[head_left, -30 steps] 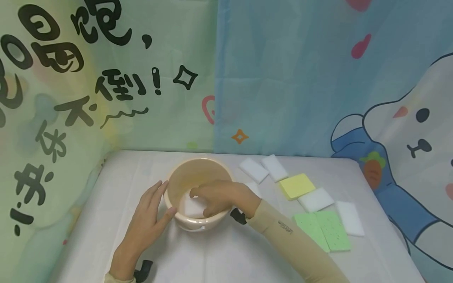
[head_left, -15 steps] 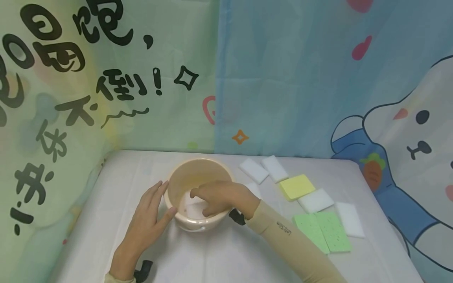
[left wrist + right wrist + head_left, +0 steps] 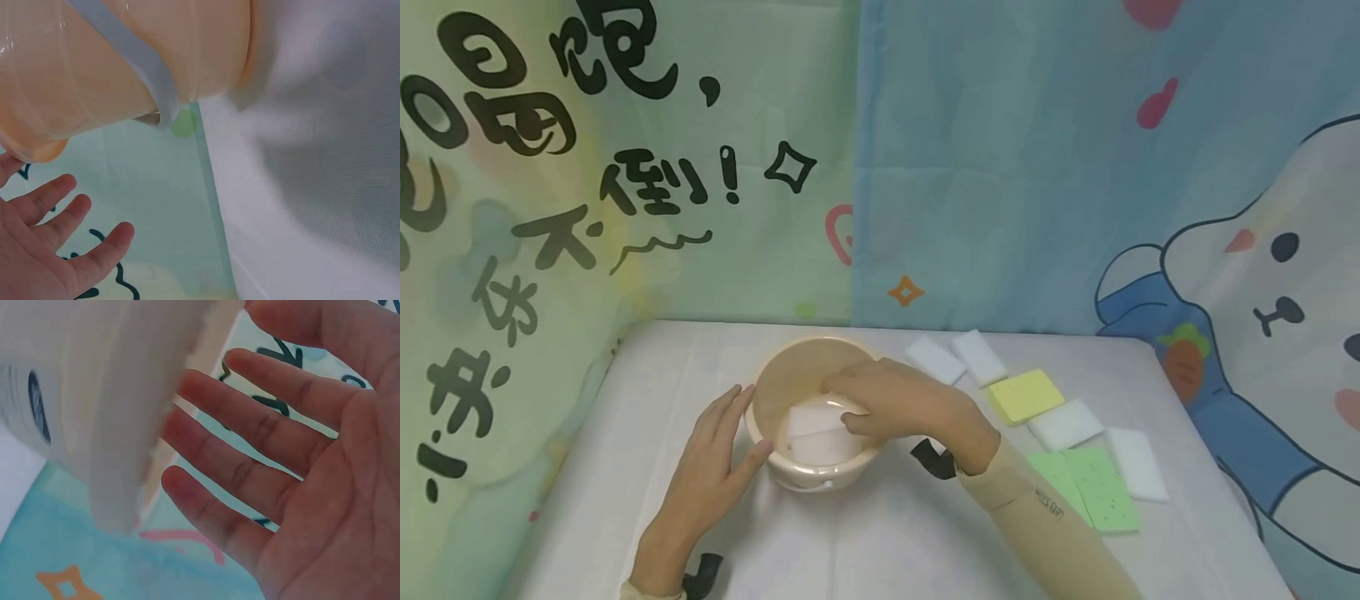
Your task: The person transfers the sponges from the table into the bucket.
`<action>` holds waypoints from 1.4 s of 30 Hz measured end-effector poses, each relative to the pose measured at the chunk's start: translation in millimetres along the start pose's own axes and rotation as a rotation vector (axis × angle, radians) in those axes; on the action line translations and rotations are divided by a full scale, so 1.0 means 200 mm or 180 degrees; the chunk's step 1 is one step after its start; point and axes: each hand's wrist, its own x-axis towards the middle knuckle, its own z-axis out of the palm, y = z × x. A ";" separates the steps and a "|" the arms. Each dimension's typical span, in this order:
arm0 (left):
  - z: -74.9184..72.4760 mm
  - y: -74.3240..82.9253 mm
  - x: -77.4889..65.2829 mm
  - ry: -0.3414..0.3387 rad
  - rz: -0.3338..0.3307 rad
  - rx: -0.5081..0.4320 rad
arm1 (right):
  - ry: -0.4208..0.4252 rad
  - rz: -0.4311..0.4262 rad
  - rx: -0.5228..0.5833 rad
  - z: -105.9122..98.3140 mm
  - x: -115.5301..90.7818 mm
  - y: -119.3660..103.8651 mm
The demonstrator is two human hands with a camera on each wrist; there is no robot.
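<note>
Backdrop: green cloth (image 3: 760,258) with black lettering, beyond my left hand; blue cloth (image 3: 1000,208) with a white cartoon animal, beyond my right. Surface: white-covered table (image 3: 865,550), under both.

Left hand (image 3: 711,467), one: fingers spread and extended, fingertips and thumb at the near-left rim of the bucket.

Right hand (image 3: 895,404), one: fingers extended and parted, reaching over the right rim into the bucket's mouth; whether they touch the rim, I cannot tell.

Bucket (image 3: 805,475), one: cream, upright, between my hands; pale grey handle (image 3: 134,53) along its outer wall.

White blocks (image 3: 826,448), two: inside the bucket, overlapping, left of my right fingertips.

Loose pieces, beyond and right of my right hand: four white pads (image 3: 1066,425); one yellow pad (image 3: 1026,396); two green pads (image 3: 1102,490), edge to edge, one partly covered by my beige sleeve (image 3: 1045,525).
</note>
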 end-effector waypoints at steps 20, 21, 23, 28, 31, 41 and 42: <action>0.00 0.00 0.00 -0.0043 -0.0085 -0.0042 | 0.0532 0.0695 -0.0021 -0.05 -0.44 0.15; 0.00 0.00 0.00 -0.0046 -0.0092 -0.0041 | 0.0543 0.0744 -0.0042 -0.05 -0.47 0.16; 0.00 0.00 0.00 -0.0050 -0.0093 -0.0035 | 0.0574 0.0810 -0.0068 -0.04 -0.52 0.17; 0.00 0.00 0.00 -0.0065 -0.0088 -0.0025 | 0.0639 0.0904 -0.0135 -0.02 -0.65 0.20; 0.00 0.00 0.00 -0.0081 -0.0109 -0.0012 | 0.0627 0.0976 -0.0109 0.01 -0.73 0.22; -0.01 0.01 0.00 -0.0087 -0.0123 -0.0012 | 0.0330 0.1492 0.0220 0.15 -0.94 0.31; -0.01 0.01 0.00 -0.0091 -0.0124 -0.0011 | 0.0312 0.1548 0.0250 0.17 -0.96 0.32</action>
